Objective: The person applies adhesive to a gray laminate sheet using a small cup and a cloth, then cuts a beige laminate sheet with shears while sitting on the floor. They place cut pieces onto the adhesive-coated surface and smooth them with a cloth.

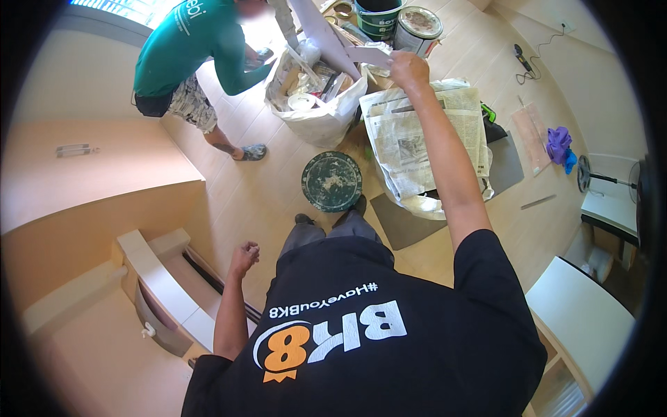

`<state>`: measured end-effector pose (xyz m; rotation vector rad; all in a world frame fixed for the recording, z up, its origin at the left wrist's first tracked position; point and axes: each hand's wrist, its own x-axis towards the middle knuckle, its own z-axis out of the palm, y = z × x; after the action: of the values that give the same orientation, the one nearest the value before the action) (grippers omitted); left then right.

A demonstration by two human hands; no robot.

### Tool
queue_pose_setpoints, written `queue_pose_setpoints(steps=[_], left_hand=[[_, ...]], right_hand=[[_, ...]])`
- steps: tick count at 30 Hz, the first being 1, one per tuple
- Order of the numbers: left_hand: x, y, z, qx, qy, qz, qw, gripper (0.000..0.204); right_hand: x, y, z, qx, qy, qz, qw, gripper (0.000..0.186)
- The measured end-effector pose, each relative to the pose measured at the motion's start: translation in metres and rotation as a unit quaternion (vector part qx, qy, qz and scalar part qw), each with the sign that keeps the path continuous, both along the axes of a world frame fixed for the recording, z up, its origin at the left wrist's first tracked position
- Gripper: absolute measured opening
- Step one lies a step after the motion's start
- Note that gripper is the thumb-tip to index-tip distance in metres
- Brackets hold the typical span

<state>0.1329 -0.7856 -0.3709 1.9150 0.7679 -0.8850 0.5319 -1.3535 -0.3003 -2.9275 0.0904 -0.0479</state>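
My right hand (408,69) reaches up and forward, gripping a flat pale board piece (369,55) beside a large white sack (309,125) full of scraps and debris. Below that hand, folded newspapers (392,135) lie over a bulging bag. My left hand (245,257) hangs low at my side with curled fingers; whatever it may hold is too small to make out. A round, paint-spattered dark green lid (331,181) is on the floor in front of my feet.
A co-worker in green (180,55) bends at upper left. Bucket (375,17) and paint can (417,35) stand at top. Peach cabinets (97,163) line the left; a grey mat (403,229), purple cloth (558,142), corded tool (520,59) and white shelving (577,320) are right.
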Motion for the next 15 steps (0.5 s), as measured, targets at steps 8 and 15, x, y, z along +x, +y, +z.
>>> queue_pose_setpoints(steps=[8, 15], left_hand=[[0.005, -0.002, 0.007, 0.024, 0.03, -0.024, 0.999, 0.031], [-0.008, 0.017, -0.017, 0.006, 0.072, -0.017, 0.997, 0.028]], right_hand=[[-0.026, -0.011, -0.019, -0.011, 0.05, -0.044, 0.998, 0.023], [-0.043, 0.038, -0.012, 0.042, -0.129, 0.028, 0.99, 0.031]])
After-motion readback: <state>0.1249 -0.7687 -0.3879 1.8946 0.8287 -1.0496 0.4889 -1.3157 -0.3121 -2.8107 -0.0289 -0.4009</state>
